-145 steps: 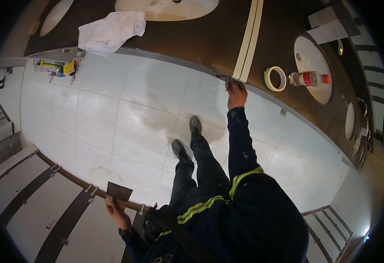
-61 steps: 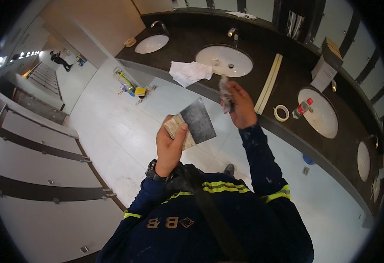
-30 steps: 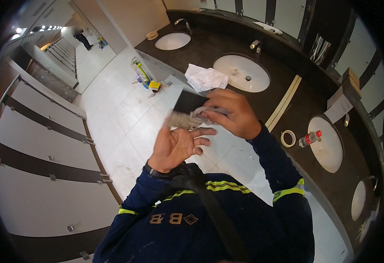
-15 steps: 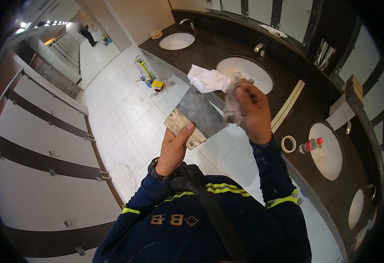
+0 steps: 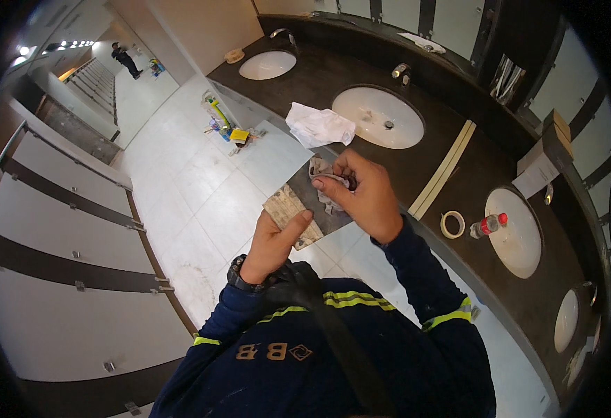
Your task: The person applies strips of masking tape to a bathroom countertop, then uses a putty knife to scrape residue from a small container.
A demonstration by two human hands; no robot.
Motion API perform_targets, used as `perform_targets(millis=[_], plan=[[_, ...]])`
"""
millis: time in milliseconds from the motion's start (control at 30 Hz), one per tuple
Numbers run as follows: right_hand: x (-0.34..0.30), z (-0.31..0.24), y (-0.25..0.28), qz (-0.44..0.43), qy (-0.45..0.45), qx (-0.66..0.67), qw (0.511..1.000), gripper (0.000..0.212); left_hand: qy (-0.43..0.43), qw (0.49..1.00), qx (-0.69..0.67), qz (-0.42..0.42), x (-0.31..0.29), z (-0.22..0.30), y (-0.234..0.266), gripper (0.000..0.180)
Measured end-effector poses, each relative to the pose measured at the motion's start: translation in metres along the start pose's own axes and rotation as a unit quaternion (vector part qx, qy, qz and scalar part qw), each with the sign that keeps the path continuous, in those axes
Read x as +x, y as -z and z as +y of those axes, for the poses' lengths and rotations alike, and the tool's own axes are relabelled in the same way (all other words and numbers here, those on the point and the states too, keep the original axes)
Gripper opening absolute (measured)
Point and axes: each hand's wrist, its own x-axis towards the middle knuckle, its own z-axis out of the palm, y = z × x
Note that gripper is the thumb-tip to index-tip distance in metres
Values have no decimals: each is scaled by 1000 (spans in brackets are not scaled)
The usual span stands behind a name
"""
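My left hand (image 5: 272, 245) is closed round the worn wooden grip of a broad scraper (image 5: 288, 207), thumb on top. The scraper's flat grey metal blade points away from me, toward the counter. In my right hand (image 5: 369, 195) is a crumpled, dirty grey rag (image 5: 321, 168), pinched between thumb and fingers. It is pressed against the far part of the blade, and the hand hides some of the metal. Just beyond, a white crumpled cloth (image 5: 319, 125) lies over the counter's front edge.
The dark counter (image 5: 424, 118) holds several white sinks, a tape roll (image 5: 452, 224), two pale strips (image 5: 443, 169), a red-capped bottle (image 5: 489, 226) and a white box (image 5: 541, 164). Cleaning items (image 5: 227, 125) stand on the tiled floor. Stall doors (image 5: 62, 230) line the left; a person (image 5: 126, 61) stands far off.
My right hand has come down and left, bringing the rag from beside the scraper onto its blade. My left hand keeps its hold. The view has shifted slightly.
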Motion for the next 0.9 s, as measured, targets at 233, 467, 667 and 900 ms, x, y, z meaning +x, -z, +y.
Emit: perform_targets(millis=[233,467,667,900], plan=[[22,17,-13,-34,-79,16,996,43,7,999,28,-38,2,-10,0,23],[58,85,-2,109,-250,147,951,40,18,998,39,56,-5,-11,-6,19],[32,20,-6,-44,-40,8,998,46,44,998,-4,51,-5,-13,0,30],[19,16,-11,-171,-140,179,959,32,81,995,-45,38,-4,-3,8,42]])
